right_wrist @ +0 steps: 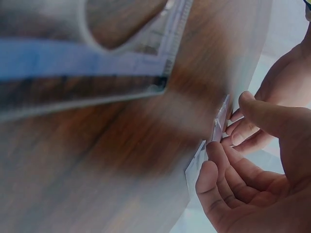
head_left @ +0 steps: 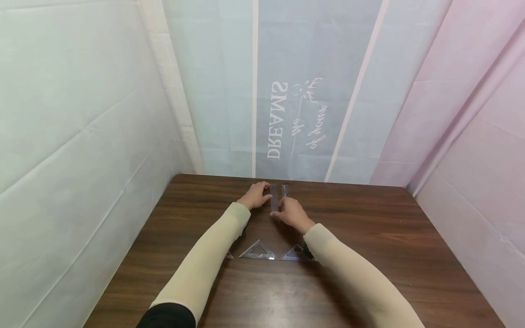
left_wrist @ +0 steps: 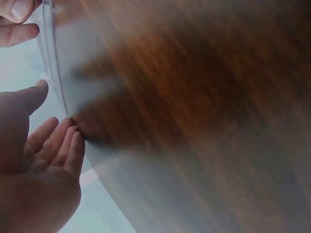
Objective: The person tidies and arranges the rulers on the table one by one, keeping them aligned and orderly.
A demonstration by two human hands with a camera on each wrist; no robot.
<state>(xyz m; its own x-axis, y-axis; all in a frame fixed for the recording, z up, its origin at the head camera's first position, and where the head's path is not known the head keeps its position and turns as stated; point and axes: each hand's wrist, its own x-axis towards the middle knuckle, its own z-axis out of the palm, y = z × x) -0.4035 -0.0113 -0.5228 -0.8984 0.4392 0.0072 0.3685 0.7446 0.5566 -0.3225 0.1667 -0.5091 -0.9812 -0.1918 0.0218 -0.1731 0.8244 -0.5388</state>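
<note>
Two clear rulers lie side by side near the table's far edge, a wider left ruler (head_left: pixel 274 193) and a narrower right ruler (head_left: pixel 285 188). My left hand (head_left: pixel 255 196) is at the left side of the wider ruler, its fingertips by the far end and thumb at the long edge; in the left wrist view its fingers (left_wrist: pixel 60 145) are fairly straight. My right hand (head_left: pixel 294 213) is at the near part of the rulers, thumb by the wider one's near end. Its fingers (right_wrist: pixel 233 187) bend loosely beside the rulers in the right wrist view, partly hiding them.
Nearer me on the brown wooden table (head_left: pixel 369 237) lie a clear set square (head_left: pixel 248 253) and a bluish set square (head_left: pixel 289 255), the latter partly behind my right sleeve. A clear corner (head_left: pixel 229 256) shows by my left sleeve. A printed curtain (head_left: pixel 303 54) hangs behind the table.
</note>
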